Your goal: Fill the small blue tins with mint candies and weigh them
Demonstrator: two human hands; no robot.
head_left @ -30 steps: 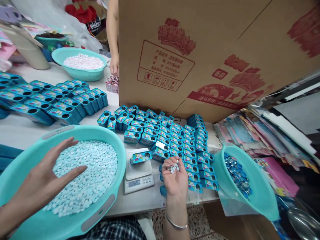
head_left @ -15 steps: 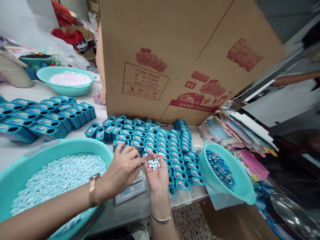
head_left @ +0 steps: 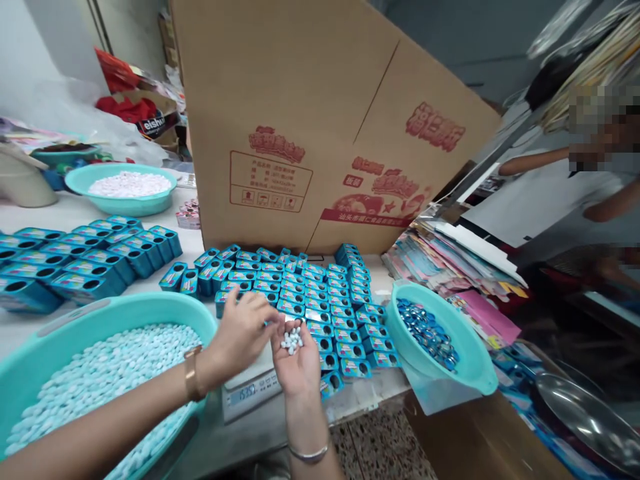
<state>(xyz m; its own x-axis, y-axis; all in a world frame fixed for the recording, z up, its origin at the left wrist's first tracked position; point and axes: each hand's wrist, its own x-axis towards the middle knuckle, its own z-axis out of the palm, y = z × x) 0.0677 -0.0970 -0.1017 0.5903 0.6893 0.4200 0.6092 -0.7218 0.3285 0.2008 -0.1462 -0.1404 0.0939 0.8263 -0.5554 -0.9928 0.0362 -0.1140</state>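
Note:
My right hand (head_left: 297,360) is palm up and cupped, with a small heap of pale, pebble-shaped candies (head_left: 291,341) in it. Over its fingertips, my left hand (head_left: 245,333) has thumb and forefinger drawn together; what they pinch, if anything, is too small to make out. Beneath both hands sits a digital scale (head_left: 253,393) with a lit display, its top mostly covered. Rows of small blue tins (head_left: 320,315) with round dark holes on top stand just beyond. A large turquoise basin (head_left: 165,303) of pale blue candies (head_left: 115,360) lies under my left forearm.
A tall cardboard carton (head_left: 300,87) stands behind the tins. At right, a turquoise bowl (head_left: 473,320) of shiny blue pieces overhangs the table edge beside stacked printed sheets (head_left: 450,260). More blue tins (head_left: 95,267) and a candy bowl (head_left: 120,203) are at left. A person's arms show far right.
The view has turned a little, so both hands appear further left and lower. The left fingers have drawn closer together at the right fingertips. The candies stay in the right palm.

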